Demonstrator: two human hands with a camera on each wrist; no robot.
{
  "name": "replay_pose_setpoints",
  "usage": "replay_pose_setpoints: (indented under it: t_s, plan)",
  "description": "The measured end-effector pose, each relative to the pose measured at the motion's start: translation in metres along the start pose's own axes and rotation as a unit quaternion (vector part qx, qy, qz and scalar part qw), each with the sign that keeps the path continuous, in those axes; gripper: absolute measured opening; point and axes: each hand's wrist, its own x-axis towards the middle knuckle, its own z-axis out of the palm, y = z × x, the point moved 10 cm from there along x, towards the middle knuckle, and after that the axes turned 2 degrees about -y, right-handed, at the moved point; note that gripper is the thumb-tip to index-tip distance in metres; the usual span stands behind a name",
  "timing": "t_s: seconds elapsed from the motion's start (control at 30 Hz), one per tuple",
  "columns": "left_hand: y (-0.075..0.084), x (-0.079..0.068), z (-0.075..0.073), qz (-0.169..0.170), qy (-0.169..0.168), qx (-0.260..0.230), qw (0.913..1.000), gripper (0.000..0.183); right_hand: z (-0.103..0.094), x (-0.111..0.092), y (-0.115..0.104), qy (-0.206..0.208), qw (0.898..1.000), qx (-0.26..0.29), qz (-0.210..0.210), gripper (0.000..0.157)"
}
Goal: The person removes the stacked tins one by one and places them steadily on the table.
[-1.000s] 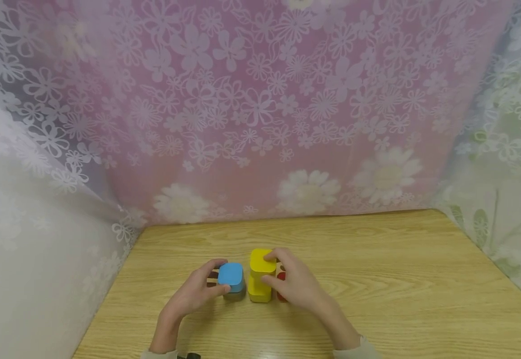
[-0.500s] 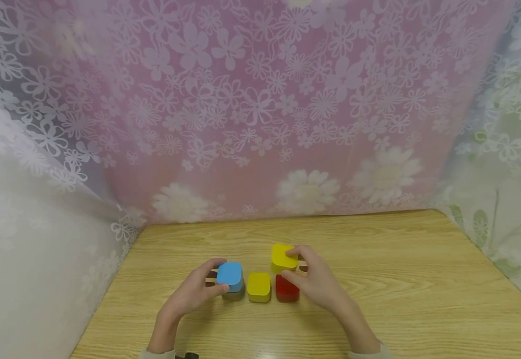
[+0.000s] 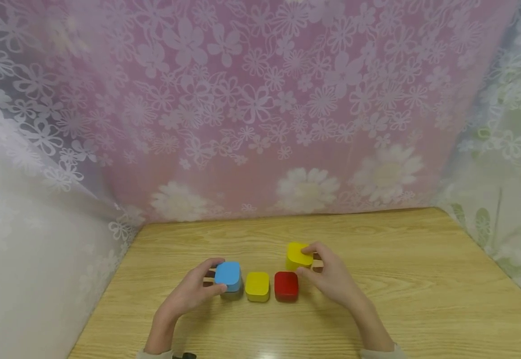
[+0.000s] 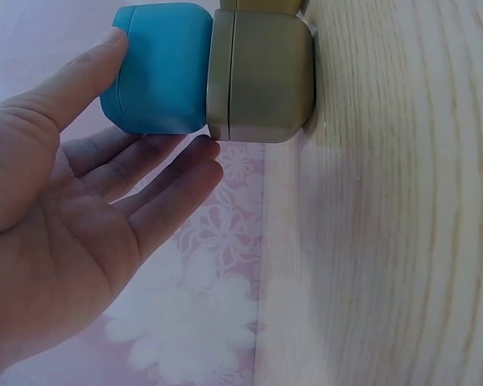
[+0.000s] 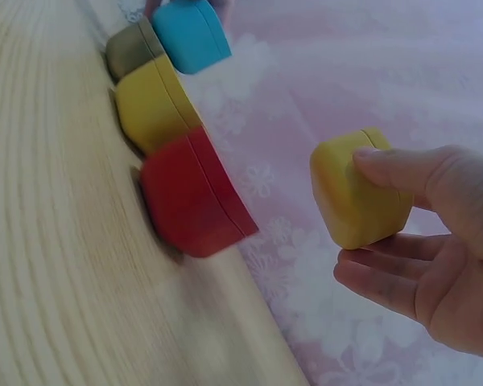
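My left hand (image 3: 190, 290) grips a small blue rounded box (image 3: 227, 274) with thumb and fingers. That box sits on top of an olive-gold box (image 4: 266, 76) of the same shape, which stands on the table. My right hand (image 3: 334, 280) pinches a yellow rounded box (image 5: 358, 193) between thumb and fingers, held up off the table, behind and right of a red box (image 3: 286, 285). Between the red box and the blue stack stands a second yellow box (image 3: 257, 285). A thin lid-like seam runs round the boxes in the wrist views.
The wooden table (image 3: 404, 289) extends on both sides of the boxes. Flowered pink cloth (image 3: 260, 99) hangs along its back edge, with pale cloth at the left and right. A small dark object (image 3: 188, 356) shows beside the left sleeve.
My right hand has carried the held yellow box from above the other yellow box rightward past the red box, which is now uncovered. The left hand stays on the blue box.
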Motion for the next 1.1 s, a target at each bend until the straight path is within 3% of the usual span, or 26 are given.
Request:
replay_pose_setpoints:
  t_s: [0.23, 0.5, 1.1]
  plan:
    - [-0.002, 0.001, 0.000, 0.000, 0.000, 0.005, 1.0000, 0.064, -0.015, -0.002, 0.006, -0.003, 1.000, -0.011, -0.005, 0.035]
    - [-0.004, 0.000, 0.001, -0.004, -0.001, 0.005, 1.0000, 0.064, -0.021, -0.005, 0.013, -0.030, 0.999, -0.030, -0.006, 0.069]
    - [0.001, -0.001, -0.001, 0.004, 0.007, 0.007, 0.9999, 0.062, -0.011, -0.012, 0.039, -0.101, 0.991, -0.054, 0.062, 0.067]
